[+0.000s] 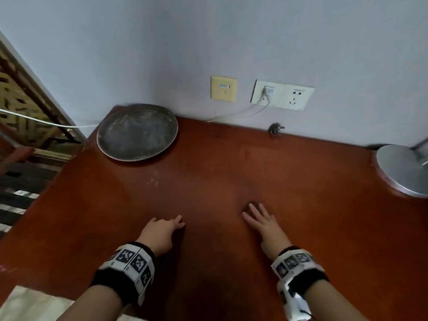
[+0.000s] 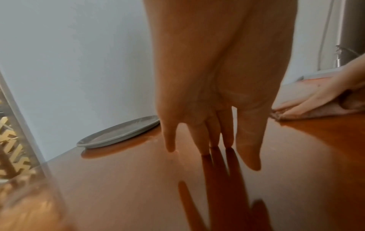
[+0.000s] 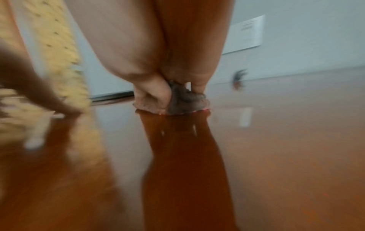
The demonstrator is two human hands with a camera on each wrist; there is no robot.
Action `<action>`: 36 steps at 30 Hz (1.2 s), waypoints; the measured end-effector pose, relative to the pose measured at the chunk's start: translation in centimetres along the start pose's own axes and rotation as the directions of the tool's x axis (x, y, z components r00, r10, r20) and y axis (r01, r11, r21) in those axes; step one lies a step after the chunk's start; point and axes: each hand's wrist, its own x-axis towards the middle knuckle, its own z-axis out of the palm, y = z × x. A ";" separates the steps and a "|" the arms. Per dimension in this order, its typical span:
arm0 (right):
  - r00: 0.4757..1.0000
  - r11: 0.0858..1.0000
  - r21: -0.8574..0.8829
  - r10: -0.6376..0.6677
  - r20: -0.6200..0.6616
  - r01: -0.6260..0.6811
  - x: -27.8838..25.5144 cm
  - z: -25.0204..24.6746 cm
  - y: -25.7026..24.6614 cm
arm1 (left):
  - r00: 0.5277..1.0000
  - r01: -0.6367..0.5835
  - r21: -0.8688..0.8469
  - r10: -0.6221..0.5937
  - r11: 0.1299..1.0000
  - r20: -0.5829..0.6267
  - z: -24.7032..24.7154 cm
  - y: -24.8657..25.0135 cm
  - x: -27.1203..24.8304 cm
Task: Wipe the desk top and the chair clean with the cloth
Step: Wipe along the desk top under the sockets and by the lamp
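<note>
The red-brown glossy desk top [image 1: 208,177] fills the head view. My right hand [image 1: 257,214] lies near the middle of the desk with straight, spread fingers, pressing a small brownish cloth [image 2: 320,112] flat. The cloth is almost hidden under that hand in the head view, and bunched under the palm [image 3: 168,93] in the blurred right wrist view, cloth [image 3: 183,101]. My left hand [image 1: 166,225] rests beside it to the left. Its straight fingertips [image 2: 213,148] touch the bare desk and hold nothing. No chair is plainly in view.
A round grey plate [image 1: 136,132] sits at the desk's back left corner. A silver lamp base [image 1: 403,167] stands at the right edge. A loose plug [image 1: 275,129] lies by the wall under the wall sockets [image 1: 282,97], where a white cable is plugged in. A pale surface [image 1: 27,302] shows below the front left edge.
</note>
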 end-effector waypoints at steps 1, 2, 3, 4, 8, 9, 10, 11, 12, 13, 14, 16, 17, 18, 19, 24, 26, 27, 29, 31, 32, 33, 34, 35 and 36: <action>0.992 0.992 0.019 0.126 -0.026 -0.125 -0.3 -0.8 2.0 | 1.000 -0.023 -0.005 0.023 1.000 0.014 -0.3 -0.4 0.0; 0.972 0.973 0.034 0.231 -0.040 -0.230 -0.6 -1.2 3.4 | 0.999 -0.043 -0.004 0.043 0.999 0.030 -0.7 -0.8 0.0; 0.951 0.952 0.051 0.305 -0.044 -0.303 -0.9 -1.3 4.1 | 0.997 -0.063 0.003 0.063 0.998 0.045 -1.1 -1.2 -0.1; 0.936 0.936 0.069 0.348 -0.049 -0.345 -1.0 -1.0 3.8 | 0.995 -0.083 0.013 0.082 0.996 0.052 -1.4 -1.8 -0.1; 0.923 0.925 0.079 0.377 -0.082 -0.371 -0.1 1.8 -2.0 | 0.992 -0.124 0.047 0.123 0.991 0.029 -2.4 -4.6 0.2; 0.922 0.926 0.082 0.376 -0.096 -0.369 0.7 2.1 -3.5 | 0.992 -0.128 0.050 0.127 0.991 0.023 -2.6 -5.5 0.3; 0.917 0.922 0.103 0.384 -0.107 -0.374 1.7 1.9 -4.6 | 0.992 -0.129 0.048 0.128 0.991 0.017 -2.9 -6.5 0.4; 0.909 0.913 0.139 0.400 -0.112 -0.384 2.9 1.4 -5.5 | 0.992 -0.126 0.041 0.126 0.991 0.004 -3.1 -7.6 0.5; 0.901 0.901 0.181 0.418 -0.115 -0.394 4.2 0.7 -6.1 | 0.993 -0.119 0.031 0.119 0.992 -0.015 -3.3 -8.7 0.4; 0.896 0.892 0.209 0.429 -0.112 -0.401 5.7 -0.2 -6.7 | 0.993 -0.107 0.016 0.107 0.994 -0.040 -3.5 -9.9 0.4; 0.896 0.889 0.221 0.431 -0.104 -0.402 7.3 -1.0 -7.5 | 0.994 -0.091 0.000 0.090 0.996 -0.067 -3.6 -11.1 0.3; 0.911 0.901 0.213 0.404 -0.087 -0.379 10.5 -2.4 -9.5 | 0.992 -0.051 -0.037 0.047 0.998 -0.114 -3.7 -13.5 0.2; 0.923 0.913 0.203 0.376 -0.081 -0.354 12.1 -2.9 -10.9 | 0.991 -0.032 -0.055 0.025 0.998 -0.132 -3.7 -14.6 0.1; 0.937 0.928 0.188 0.340 -0.079 -0.321 13.5 -3.1 -12.4 | 0.989 -0.015 -0.074 0.004 0.997 -0.146 -3.6 -15.7 0.0; 0.952 0.946 0.168 0.294 -0.082 -0.278 14.8 -3.1 -14.2 | 0.988 0.003 -0.092 -0.017 0.996 -0.156 -3.5 -16.7 -0.1; 0.996 0.996 0.029 -0.080 -0.049 0.082 18.3 -0.6 -25.2 | 0.978 0.089 -0.147 -0.115 0.985 -0.174 -3.2 -20.4 -0.6; 0.959 0.959 -0.034 -0.282 0.022 0.282 17.9 1.2 -29.3 | 0.972 0.120 -0.166 -0.150 0.979 -0.181 -3.1 -21.5 -0.4; 0.922 0.923 -0.049 -0.378 0.078 0.383 17.4 2.2 -30.9 | 0.969 0.131 -0.174 -0.163 0.976 -0.183 -3.1 -21.8 -0.3; 0.835 0.842 -0.057 -0.519 0.184 0.536 16.6 3.7 -32.1 | 0.967 0.141 -0.182 -0.175 0.973 -0.185 -3.3 -22.2 0.1; 0.788 0.799 -0.070 -0.569 0.233 0.598 16.9 3.1 -30.4 | 0.968 0.133 -0.187 -0.168 0.973 -0.186 -3.5 -22.3 0.3; 0.803 0.811 -0.082 -0.552 0.222 0.580 17.4 2.1 -28.8 | 0.969 0.128 -0.192 -0.164 0.973 -0.185 -3.5 -22.4 0.4; 0.847 0.850 -0.086 -0.500 0.180 0.520 18.0 1.0 -26.8 | 0.969 0.125 -0.194 -0.162 0.973 -0.185 -3.6 -22.4 0.4; 0.907 0.907 -0.070 -0.406 0.109 0.415 18.7 -0.3 -24.7 | 0.970 0.123 -0.198 -0.160 0.972 -0.182 -3.6 -22.5 0.3; 0.962 0.962 -0.036 -0.270 0.031 0.271 19.2 -1.5 -22.6 | 0.971 0.121 -0.203 -0.158 0.972 -0.178 -3.5 -22.6 0.3; 0.993 0.993 0.011 -0.114 -0.029 0.115 19.5 -2.5 -21.0 | 0.972 0.120 -0.209 -0.158 0.971 -0.173 -3.4 -22.7 0.2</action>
